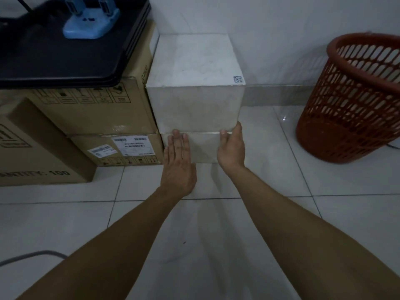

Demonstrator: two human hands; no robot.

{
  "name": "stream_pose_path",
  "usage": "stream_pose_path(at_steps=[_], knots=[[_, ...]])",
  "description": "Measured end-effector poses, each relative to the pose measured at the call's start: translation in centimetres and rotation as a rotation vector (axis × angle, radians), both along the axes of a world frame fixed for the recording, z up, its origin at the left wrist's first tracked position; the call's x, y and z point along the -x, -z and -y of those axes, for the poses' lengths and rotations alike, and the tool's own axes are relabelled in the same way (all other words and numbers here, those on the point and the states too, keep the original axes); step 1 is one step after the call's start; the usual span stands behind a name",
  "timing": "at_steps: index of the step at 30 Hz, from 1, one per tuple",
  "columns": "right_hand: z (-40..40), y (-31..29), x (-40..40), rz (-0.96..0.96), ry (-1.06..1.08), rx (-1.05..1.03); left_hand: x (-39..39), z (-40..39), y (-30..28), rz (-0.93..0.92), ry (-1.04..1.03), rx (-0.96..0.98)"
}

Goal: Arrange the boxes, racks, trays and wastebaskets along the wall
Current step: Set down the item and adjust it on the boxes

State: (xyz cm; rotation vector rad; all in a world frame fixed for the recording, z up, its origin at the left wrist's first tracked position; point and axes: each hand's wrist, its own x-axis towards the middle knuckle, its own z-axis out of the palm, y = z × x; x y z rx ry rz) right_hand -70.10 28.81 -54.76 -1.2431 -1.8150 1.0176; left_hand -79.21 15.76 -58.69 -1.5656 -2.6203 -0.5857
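Head camera view, looking down over two bare forearms that reach forward across the white tiled floor [270, 213] to a stack of two white foam boxes set against the far wall [281, 40]. The left hand [178, 163] lies flat, palm forward, on the near face of the lower white box [203, 148], its fingers straight and together, the fingertips reaching the seam between the two boxes. The right hand [231, 146] is at the right near corner of the same box, fingers extended upward to the seam and the thumb raised along the right edge of the upper white box [194, 83]; it presses without curling round anything. The upper box bears a small sticker [238, 79] with handwriting too small to read at its near right top corner.

Just left of the white stack, touching it, stand two stacked brown cartons. The upper carton [97, 109] shows a row of handling symbols, and black trays [65, 57] rest on it with a light blue plastic stand [91, 24] on top. The lower carton [121, 148] carries white barcode labels, their text blurred. A third carton [39, 148] nearer on the left reads "100" after a partly cut-off word. A red-brown lattice wastebasket [350, 100] stands upright on the floor at the right, apart from the white boxes, near the wall.
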Motion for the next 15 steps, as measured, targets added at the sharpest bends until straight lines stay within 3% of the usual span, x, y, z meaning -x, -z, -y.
stream_pose_path(at_steps=[6, 9, 15], knots=[[-0.8, 0.1, -0.8, 0.099, -0.063, -0.007, -2.2, -1.6, -2.0, 0.109, -0.066, -0.039], [-0.7, -0.9, -2.6, 0.118, 0.003, -0.055, -4.7, -2.5, -3.9, 0.197, -0.1, -0.121], [-2.4, -5.2, -8.4, 0.044, 0.204, -0.431, -9.6, -5.9, -7.9, 0.08, 0.072, -0.447]])
